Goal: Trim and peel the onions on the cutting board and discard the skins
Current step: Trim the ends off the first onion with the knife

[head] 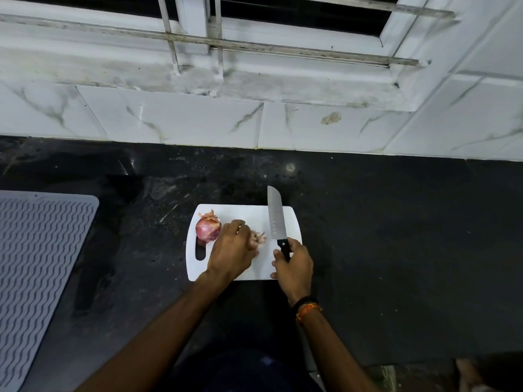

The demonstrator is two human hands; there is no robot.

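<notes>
A white cutting board (243,212) lies on the black counter. At its left end, by the handle slot, sits a red onion (208,229) with loose skin at its top. My left hand (232,251) grips a second onion (258,237) in the board's middle; only its papery end shows past my fingers. My right hand (294,265) holds the black handle of a knife (276,219), whose blade points away from me over the board's right side, just right of the held onion.
A grey ribbed drying mat (36,264) covers the counter at the left. The black counter (396,236) runs wide to the right of the board. A white marble-tiled wall and a barred window ledge (254,89) rise behind.
</notes>
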